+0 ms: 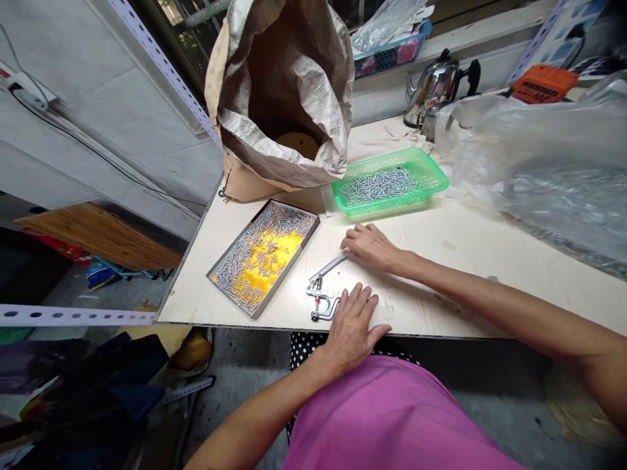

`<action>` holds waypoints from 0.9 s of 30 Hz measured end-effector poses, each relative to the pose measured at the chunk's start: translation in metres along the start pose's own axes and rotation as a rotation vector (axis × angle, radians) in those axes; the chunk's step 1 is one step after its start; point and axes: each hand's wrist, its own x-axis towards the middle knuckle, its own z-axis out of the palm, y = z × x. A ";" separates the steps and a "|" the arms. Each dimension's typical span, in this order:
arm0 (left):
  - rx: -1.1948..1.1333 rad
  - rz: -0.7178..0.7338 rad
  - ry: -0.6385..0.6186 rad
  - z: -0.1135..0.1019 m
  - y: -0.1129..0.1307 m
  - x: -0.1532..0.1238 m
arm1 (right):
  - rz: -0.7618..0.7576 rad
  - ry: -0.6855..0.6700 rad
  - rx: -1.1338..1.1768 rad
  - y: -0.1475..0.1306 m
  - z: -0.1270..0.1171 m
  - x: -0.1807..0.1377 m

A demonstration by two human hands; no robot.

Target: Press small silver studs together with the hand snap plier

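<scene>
Pale walls are rising behind a cream, faintly grained counter (465, 241), where a large brown paper sack with a crinkled silvery lining (316, 98) is gaping at the back. Near the front edge, a small silvery metal hand press (322, 294) is lying on the counter, just right of a shallow, grey-walled rectangular tray with a yellow bottom (287, 269). Its straight, flat lever is slanting up and away from a C-shaped frame; a coiled spring is showing beneath the pivot, a red band is marking the stem below, and a dark knob is sitting at the lower end. My left hand (353, 323) is lying across the frame's near end, fingers stretched out and thumb spreading wide. My right hand (371, 247) is curling its fingers over the lever's far end; I cannot tell whether they are gripping it. Small silvery cylindrical pieces (232, 264) are covering much of the tray, leaving the yellow showing in the middle. More such pieces are filling a translucent green plastic basket (386, 209) beyond my right hand.
</scene>
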 end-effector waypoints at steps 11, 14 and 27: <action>0.066 0.382 0.374 -0.065 0.008 -0.042 | -0.651 -0.051 0.077 -0.097 0.021 0.009; 0.231 -0.010 0.504 -0.101 -0.041 -0.044 | -0.683 -0.014 0.144 -0.098 0.034 0.010; 0.447 -0.439 -0.021 -0.125 -0.145 -0.005 | 0.171 0.626 0.238 0.007 -0.058 0.027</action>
